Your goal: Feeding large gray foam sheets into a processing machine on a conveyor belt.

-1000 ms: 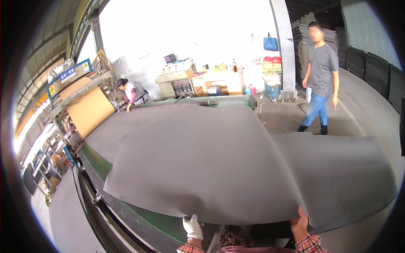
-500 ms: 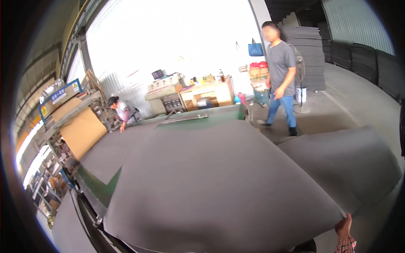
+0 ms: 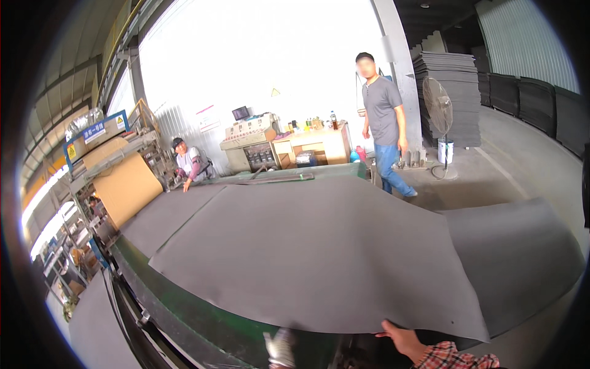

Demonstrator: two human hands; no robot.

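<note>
A large dark grey sheet, foam-like in look, lies across a green conveyor table. My right hand, in a checked sleeve, is closed on the sheet's near edge, right of the middle. My left hand wears a pale glove and is just below the same edge; motion smears its fingers, so its grip is unclear. Another grey sheet extends left to the machine. Beyond the right edge, a further grey sheet droops, partly covered by the big one.
Across the table, a worker leans beside the machine with its brown roll. A person in a grey shirt stands past the far end. Behind are a control console, a wooden desk, a fan and stacked sheets.
My right hand has left the sheet's right corner and is now farther left along the near edge. My left hand has come into view. The sheet's near-left corner lies farther away. The standing person has turned.
</note>
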